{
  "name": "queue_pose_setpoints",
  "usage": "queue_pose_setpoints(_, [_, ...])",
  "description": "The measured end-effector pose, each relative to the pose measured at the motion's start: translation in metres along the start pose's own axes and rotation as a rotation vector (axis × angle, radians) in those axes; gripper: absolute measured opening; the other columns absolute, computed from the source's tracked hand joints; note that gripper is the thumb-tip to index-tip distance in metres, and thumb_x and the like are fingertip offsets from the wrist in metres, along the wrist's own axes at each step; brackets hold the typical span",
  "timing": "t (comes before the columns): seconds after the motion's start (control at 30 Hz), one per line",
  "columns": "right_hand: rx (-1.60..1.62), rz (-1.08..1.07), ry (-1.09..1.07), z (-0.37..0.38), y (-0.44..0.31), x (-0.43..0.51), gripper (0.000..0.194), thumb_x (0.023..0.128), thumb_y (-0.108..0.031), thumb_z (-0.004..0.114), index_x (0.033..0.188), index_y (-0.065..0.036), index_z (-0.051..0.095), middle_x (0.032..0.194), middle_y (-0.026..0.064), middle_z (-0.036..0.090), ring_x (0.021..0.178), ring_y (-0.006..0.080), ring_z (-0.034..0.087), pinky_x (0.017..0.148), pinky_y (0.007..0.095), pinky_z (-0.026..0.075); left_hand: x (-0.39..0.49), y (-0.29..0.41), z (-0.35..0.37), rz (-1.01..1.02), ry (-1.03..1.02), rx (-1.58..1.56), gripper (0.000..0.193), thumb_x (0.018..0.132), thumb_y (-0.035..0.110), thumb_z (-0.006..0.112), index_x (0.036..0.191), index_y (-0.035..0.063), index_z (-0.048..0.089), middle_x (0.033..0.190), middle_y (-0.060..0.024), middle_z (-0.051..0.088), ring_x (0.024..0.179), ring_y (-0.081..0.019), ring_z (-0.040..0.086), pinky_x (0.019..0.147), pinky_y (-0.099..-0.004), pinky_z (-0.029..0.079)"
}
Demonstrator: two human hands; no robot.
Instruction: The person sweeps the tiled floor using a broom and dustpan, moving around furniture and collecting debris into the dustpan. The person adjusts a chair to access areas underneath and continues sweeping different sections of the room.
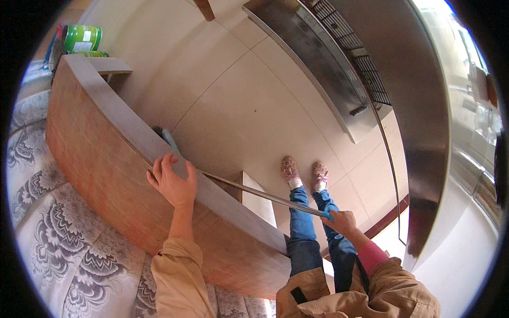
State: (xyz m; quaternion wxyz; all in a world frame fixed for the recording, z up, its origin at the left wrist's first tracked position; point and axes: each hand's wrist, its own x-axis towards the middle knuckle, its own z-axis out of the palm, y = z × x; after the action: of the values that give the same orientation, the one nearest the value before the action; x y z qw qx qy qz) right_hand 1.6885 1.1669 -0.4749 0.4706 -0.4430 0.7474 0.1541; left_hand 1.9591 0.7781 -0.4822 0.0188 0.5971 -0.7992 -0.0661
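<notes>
My right hand (342, 222) grips the blue-ended metal handle (266, 194) of a broom in front of my legs. The handle slants away to the left and passes behind the edge of a long wooden table (119, 147). At its far end the light-blue broom head (170, 140) with dark bristles is near the floor, partly hidden by the table. My left hand (175, 179) is at the table's upper edge with its fingers spread and curved, holding nothing. Whether its fingertips press on the wood, I cannot tell.
A sofa with a grey-patterned cover (59, 238) borders the table on the left. Green tins (82, 37) stand beyond its far end. To the right is a metal appliance (318, 59) with black grilles (372, 77). Pale floor tiles (238, 99) lie between, with a small dark speck (255, 111).
</notes>
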Motion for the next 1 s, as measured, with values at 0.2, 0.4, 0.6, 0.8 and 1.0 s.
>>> queue_pose_setpoints(0.2, [-0.207,0.020,0.234,-0.018,0.025,0.005,0.045,0.075,-0.053,0.058,0.065,-0.009,0.057,0.051,0.0081,0.055,0.046,0.0247,0.058,0.042,0.0365,0.044,-0.001,-0.002,0.000,0.016,0.009,-0.010,0.039,0.075,0.023,0.062,0.109,0.0116,0.048,0.093,0.0028,0.057,0.114,-0.0209,0.041,0.103,-0.0500,0.016])
queue_pose_setpoints(0.4, [-0.198,0.183,0.359,-0.022,0.101,-0.114,0.034,0.070,-0.039,0.068,0.068,-0.009,0.052,0.058,0.0082,0.054,0.053,0.0260,0.057,0.047,0.0378,0.043,-0.001,-0.003,0.000,-0.007,0.002,-0.027,0.038,0.074,0.024,0.062,0.108,0.0110,0.049,0.091,0.0033,0.056,0.112,-0.0207,0.042,0.104,-0.0503,0.016])
queue_pose_setpoints(0.6, [-0.107,0.331,0.446,-0.048,0.090,-0.164,0.035,0.069,-0.035,0.070,0.062,-0.008,0.049,0.054,0.0115,0.051,0.049,0.0305,0.053,0.047,0.0403,0.041,-0.001,-0.003,0.002,-0.017,0.033,-0.052,0.037,0.073,0.024,0.062,0.106,0.0098,0.050,0.088,0.0023,0.055,0.112,-0.0214,0.042,0.104,-0.0514,0.015])
queue_pose_setpoints(0.8, [0.135,0.345,0.244,-0.035,-0.004,-0.038,0.045,0.081,-0.050,0.053,0.076,-0.006,0.056,0.058,0.0164,0.058,0.056,0.0357,0.059,0.050,0.0447,0.044,-0.002,-0.003,0.002,-0.008,0.042,-0.087,0.038,0.071,0.022,0.062,0.105,0.0091,0.050,0.089,-0.0003,0.054,0.110,-0.0220,0.043,0.103,-0.0510,0.017])
queue_pose_setpoints(1.0, [0.454,0.126,0.318,-0.078,-0.176,0.160,0.054,0.084,-0.053,0.042,0.078,-0.002,0.057,0.071,0.0235,0.059,0.072,0.0405,0.059,0.061,0.0493,0.044,-0.002,-0.002,-0.001,-0.012,0.078,-0.106,0.039,0.070,0.020,0.063,0.104,0.0086,0.050,0.087,-0.0013,0.054,0.109,-0.0222,0.044,0.102,-0.0504,0.018])
